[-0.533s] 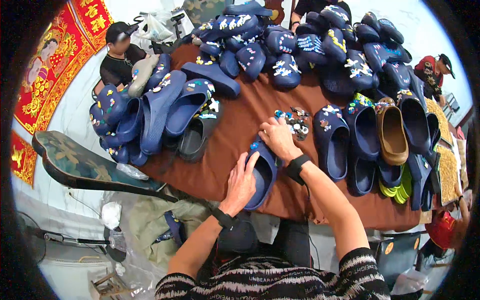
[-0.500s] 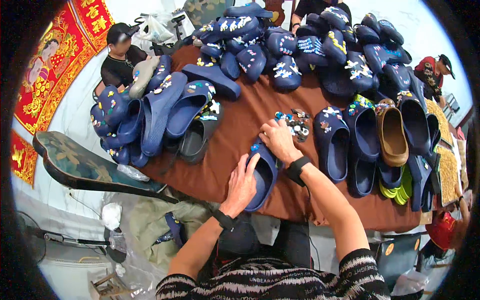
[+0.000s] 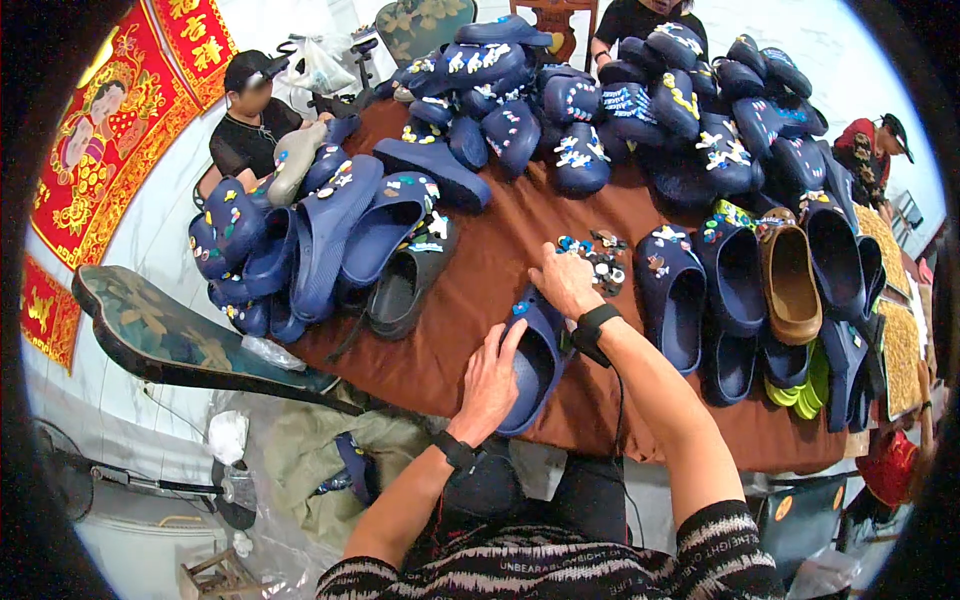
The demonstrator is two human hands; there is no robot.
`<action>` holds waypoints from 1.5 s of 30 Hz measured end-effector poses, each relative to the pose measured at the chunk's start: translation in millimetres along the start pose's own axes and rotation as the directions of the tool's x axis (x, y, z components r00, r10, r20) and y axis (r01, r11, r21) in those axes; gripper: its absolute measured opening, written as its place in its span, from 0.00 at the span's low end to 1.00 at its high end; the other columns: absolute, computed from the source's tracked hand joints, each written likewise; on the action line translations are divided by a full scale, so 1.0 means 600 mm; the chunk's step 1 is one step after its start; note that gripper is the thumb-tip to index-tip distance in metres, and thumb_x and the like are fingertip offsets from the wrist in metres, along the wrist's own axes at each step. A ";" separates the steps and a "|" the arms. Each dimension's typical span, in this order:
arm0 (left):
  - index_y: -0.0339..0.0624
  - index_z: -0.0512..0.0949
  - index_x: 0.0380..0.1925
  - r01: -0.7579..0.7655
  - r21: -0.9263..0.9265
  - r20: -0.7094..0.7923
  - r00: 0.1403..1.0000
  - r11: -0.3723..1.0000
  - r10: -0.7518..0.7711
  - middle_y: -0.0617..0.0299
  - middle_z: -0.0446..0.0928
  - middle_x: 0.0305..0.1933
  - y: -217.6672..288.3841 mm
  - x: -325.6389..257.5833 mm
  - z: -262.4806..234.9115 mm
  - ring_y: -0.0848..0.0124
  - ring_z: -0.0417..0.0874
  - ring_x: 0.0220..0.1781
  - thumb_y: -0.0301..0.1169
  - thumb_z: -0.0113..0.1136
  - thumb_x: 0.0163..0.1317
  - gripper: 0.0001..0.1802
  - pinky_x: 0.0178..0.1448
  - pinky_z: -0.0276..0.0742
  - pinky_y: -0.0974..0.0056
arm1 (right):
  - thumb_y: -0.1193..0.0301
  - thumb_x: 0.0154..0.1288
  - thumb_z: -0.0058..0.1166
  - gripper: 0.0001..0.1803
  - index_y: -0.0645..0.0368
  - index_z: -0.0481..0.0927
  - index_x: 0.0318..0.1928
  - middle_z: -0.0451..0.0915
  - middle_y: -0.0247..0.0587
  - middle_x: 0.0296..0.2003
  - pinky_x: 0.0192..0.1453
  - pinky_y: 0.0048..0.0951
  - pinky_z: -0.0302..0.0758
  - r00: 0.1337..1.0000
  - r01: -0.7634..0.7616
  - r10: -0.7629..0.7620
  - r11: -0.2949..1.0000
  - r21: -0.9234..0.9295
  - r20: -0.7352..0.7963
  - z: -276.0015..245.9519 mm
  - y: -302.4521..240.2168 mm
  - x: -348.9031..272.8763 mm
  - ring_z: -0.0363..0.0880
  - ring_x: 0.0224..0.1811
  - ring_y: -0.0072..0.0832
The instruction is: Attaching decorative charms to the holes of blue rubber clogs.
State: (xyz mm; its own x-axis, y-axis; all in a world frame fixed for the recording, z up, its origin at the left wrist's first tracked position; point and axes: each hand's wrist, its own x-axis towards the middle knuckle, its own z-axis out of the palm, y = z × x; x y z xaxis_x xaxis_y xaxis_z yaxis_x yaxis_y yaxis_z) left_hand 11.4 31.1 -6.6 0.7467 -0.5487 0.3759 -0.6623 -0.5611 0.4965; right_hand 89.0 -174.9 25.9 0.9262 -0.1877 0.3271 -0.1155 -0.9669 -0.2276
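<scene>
A navy blue clog (image 3: 537,368) rests on the brown cloth at the near edge, toe pointing away from me. My left hand (image 3: 490,382) is closed around its left side, thumb and fingers at the opening. A small blue charm (image 3: 519,309) sits on the upper part of the clog. My right hand (image 3: 568,283) is curled above the toe, beside a small heap of loose charms (image 3: 607,268) in black, white, blue and brown. Its fingertips point down and are hidden, so anything pinched there does not show.
Decorated clogs (image 3: 580,160) are heaped across the far side, with another pile (image 3: 335,235) at left. Right of me stand rows of navy clogs (image 3: 672,300) and a brown clog (image 3: 790,275). A chair (image 3: 200,330) is at left. Other people sit around the table.
My right hand has shifted slightly right, its fingers more curled. The left hand keeps its hold on the clog. The whole view has moved a little.
</scene>
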 end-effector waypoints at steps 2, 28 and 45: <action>0.52 0.59 0.73 -0.011 -0.007 0.004 1.000 1.000 0.011 0.43 0.62 0.70 0.006 0.005 0.001 0.40 0.71 0.64 0.16 0.50 0.60 0.40 0.66 0.69 0.43 | 0.65 0.66 0.53 0.10 0.59 0.74 0.40 0.85 0.49 0.25 0.35 0.44 0.81 0.997 0.059 -0.061 0.997 -0.050 -0.041 0.016 0.015 0.008 0.87 0.28 0.44; 0.50 0.59 0.72 0.011 -0.038 0.001 1.000 0.999 -0.011 0.46 0.65 0.68 0.008 0.007 -0.003 0.41 0.73 0.62 0.17 0.48 0.62 0.37 0.62 0.71 0.44 | 0.54 0.63 0.63 0.22 0.59 0.73 0.42 0.79 0.54 0.35 0.40 0.49 0.80 0.985 0.047 -0.017 0.983 0.179 -0.169 0.033 0.035 -0.031 0.82 0.39 0.50; 0.49 0.60 0.72 0.028 -0.103 0.016 1.000 0.994 -0.027 0.45 0.64 0.70 0.011 0.008 -0.002 0.39 0.73 0.62 0.17 0.47 0.63 0.35 0.62 0.72 0.43 | 0.67 0.74 0.41 0.11 0.62 0.71 0.42 0.80 0.64 0.38 0.45 0.59 0.74 0.977 -0.176 0.211 0.881 0.440 -0.032 0.048 0.114 -0.014 0.80 0.44 0.60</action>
State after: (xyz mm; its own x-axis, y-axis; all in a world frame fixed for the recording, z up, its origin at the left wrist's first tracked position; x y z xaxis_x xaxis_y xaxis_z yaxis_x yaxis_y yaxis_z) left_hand 10.3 25.6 -0.4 0.7631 -0.5436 0.3495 -0.6310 -0.5098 0.5848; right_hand 83.9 -234.5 -19.1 0.8689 -0.3928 0.3013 -0.1065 -0.7427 -0.6611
